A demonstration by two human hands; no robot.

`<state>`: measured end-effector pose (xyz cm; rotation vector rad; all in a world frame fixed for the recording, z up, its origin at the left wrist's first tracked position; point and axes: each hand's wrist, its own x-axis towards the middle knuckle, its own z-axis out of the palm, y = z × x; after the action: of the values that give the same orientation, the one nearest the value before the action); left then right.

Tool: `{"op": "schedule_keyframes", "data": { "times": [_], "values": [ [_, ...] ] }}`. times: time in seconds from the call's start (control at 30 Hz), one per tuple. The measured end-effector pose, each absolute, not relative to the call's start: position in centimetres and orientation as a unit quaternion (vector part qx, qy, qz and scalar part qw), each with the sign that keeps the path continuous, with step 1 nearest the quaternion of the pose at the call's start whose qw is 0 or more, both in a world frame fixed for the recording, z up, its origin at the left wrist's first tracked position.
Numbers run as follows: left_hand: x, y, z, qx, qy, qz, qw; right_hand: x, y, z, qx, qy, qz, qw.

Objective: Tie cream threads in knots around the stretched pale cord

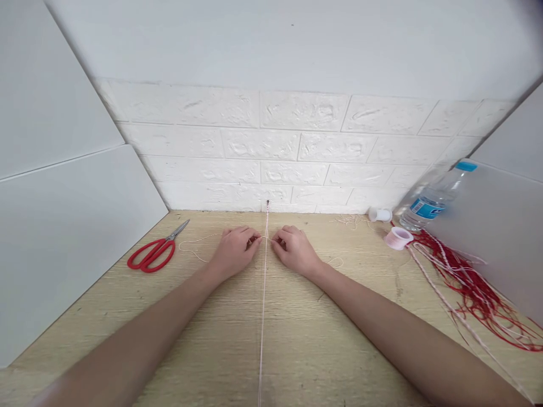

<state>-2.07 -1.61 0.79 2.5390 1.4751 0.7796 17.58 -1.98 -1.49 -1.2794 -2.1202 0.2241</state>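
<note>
A taut pale pink cord (pixel 263 305) runs down the middle of the wooden table (pixel 297 350), from a pin at the foot of the brick wall toward me. My left hand (pixel 235 249) and my right hand (pixel 294 247) rest on the table on either side of it, near its far end. Each pinches a thin white thread (pixel 193 247) that crosses the cord between the fingertips. The thread's loose ends trail out to the left and right of the hands.
Red-handled scissors (pixel 153 253) lie at the left. At the right are a pink thread spool (pixel 397 238), a small white spool (pixel 379 214), a lying water bottle (pixel 432 200) and a bundle of red cords (pixel 470 288). White panels wall both sides.
</note>
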Motion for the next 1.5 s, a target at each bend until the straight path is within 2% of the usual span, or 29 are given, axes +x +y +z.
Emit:
{"op": "schedule_keyframes", "data": {
  "times": [0.53, 1.5],
  "values": [
    [-2.3, -0.8, 0.5, 0.803, 0.515, 0.299, 0.011, 17.8, -1.1, -1.8, -0.523, -0.766, 0.103, 0.359],
    [-3.2, -0.4, 0.7, 0.788, 0.539, 0.296, 0.02, 18.3, -0.6, -2.1, -0.556, -0.741, 0.129, 0.354]
  ]
}}
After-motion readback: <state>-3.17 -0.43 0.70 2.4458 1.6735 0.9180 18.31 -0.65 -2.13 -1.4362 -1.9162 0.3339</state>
